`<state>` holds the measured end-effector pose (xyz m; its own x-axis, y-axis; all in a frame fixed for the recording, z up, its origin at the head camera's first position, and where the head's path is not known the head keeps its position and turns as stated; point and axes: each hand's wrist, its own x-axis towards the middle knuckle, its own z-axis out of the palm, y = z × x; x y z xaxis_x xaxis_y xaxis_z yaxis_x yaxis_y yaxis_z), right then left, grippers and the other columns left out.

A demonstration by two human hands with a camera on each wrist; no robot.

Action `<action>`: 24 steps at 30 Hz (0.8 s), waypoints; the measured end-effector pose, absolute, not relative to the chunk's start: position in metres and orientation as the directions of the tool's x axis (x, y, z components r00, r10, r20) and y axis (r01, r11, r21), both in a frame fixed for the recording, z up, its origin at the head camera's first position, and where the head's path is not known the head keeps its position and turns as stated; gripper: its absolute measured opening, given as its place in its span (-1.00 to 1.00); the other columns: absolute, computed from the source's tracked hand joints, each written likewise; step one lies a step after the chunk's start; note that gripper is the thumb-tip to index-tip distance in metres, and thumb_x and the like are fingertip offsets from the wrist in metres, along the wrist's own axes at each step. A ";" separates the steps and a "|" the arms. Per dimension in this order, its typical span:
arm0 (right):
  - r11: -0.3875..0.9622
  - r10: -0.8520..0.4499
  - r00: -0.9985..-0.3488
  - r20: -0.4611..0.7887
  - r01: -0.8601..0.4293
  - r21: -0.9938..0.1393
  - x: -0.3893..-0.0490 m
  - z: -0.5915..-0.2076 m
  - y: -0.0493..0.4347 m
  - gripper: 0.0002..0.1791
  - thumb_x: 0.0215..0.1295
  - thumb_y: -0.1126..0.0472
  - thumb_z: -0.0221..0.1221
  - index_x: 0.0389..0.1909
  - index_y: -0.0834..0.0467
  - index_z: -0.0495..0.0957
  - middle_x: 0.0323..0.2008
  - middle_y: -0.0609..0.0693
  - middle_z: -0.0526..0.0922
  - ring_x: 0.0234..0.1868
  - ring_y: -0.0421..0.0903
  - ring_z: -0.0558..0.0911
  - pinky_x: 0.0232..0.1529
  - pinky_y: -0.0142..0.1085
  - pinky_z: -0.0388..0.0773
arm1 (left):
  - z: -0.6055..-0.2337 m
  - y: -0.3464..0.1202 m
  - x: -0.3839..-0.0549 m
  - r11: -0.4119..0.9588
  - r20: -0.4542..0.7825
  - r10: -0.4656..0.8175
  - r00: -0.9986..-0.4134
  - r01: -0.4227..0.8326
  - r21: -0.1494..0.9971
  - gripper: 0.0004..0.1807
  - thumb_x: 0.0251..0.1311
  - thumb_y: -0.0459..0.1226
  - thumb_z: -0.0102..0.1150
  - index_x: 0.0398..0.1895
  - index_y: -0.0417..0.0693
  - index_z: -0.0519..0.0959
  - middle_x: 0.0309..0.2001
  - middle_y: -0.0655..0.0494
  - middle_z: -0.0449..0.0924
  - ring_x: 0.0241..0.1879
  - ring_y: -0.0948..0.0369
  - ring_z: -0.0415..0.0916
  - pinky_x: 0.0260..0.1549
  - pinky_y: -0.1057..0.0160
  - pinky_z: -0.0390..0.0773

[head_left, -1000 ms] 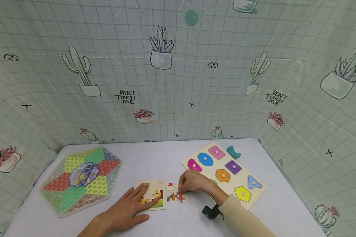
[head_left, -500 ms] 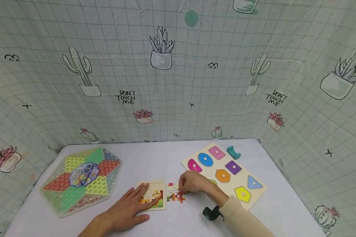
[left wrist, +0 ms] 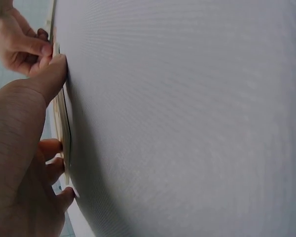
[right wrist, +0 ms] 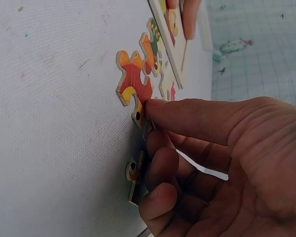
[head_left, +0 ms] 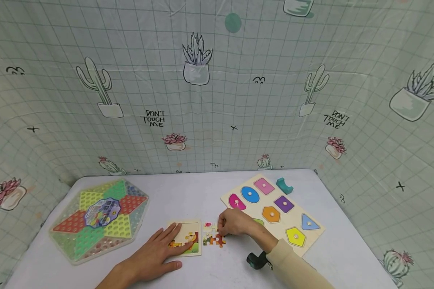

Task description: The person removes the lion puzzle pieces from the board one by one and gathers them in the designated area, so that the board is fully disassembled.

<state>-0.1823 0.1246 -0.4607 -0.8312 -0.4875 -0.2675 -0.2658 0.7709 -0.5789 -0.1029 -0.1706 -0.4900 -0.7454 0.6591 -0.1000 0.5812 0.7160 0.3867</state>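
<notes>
My left hand [head_left: 155,251] lies with its fingers spread across a small wooden jigsaw tray [head_left: 199,233], partly covering the picture pieces inside. Its thumb rests on the table. Just right of the tray, a cluster of loose jigsaw pieces [head_left: 209,241] lies joined or close together. At that cluster's right side, my right hand [head_left: 235,221] pinches a jigsaw piece [right wrist: 138,115] between thumb and forefinger, beside a red and orange piece [right wrist: 133,81]. Another piece [right wrist: 133,174] shows below the curled fingers; whether they touch it, I cannot tell.
A shape-peg board [head_left: 279,228] lies to the right, partly under the right forearm. Beyond it sits a teal curved block [head_left: 284,186], and a dark green object [head_left: 256,260] is by the sleeve. A Chinese checkers board [head_left: 72,245] occupies the left side.
</notes>
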 end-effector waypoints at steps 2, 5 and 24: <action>0.771 -0.487 -0.831 -0.268 -0.265 -0.579 -0.182 -0.460 0.124 -0.83 0.15 0.27 0.41 -0.54 0.06 0.61 -0.62 -0.14 0.54 -0.50 -0.18 0.46 -0.48 -0.35 0.36 | -0.490 -0.170 -0.103 0.714 -0.092 0.660 -0.745 0.586 0.382 -0.39 0.41 0.24 -0.06 0.50 0.53 0.26 0.59 -0.19 -0.04 0.57 -0.14 -0.13 0.38 -0.32 0.07; 0.767 -0.491 -0.831 -0.262 -0.269 -0.582 -0.182 -0.460 0.124 -0.82 0.16 0.25 0.41 -0.54 0.06 0.61 -0.62 -0.13 0.54 -0.51 -0.18 0.47 -0.48 -0.35 0.38 | -0.490 -0.170 -0.102 0.712 -0.076 0.662 -0.745 0.595 0.374 -0.40 0.41 0.23 -0.04 0.49 0.51 0.29 0.57 -0.22 0.00 0.57 -0.15 -0.10 0.36 -0.33 0.10; 0.679 -0.631 -0.761 -0.154 -0.445 -0.584 -0.177 -0.462 0.089 -0.77 0.25 0.18 0.36 -0.07 0.07 0.75 -0.34 -0.24 0.58 -0.38 -0.33 0.48 -0.27 -0.46 0.50 | -0.484 -0.169 -0.101 0.677 -0.066 0.689 -0.721 0.609 0.413 -0.41 0.43 0.11 0.05 0.50 0.49 0.28 0.58 -0.12 0.03 0.56 -0.16 -0.06 0.34 -0.35 0.12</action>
<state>-0.1770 0.0886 -0.4621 -0.7607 -0.6307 -0.1538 -0.4448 0.6789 -0.5842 -0.1009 -0.1695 -0.4836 -0.7213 0.6895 -0.0659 0.6091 0.6768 0.4135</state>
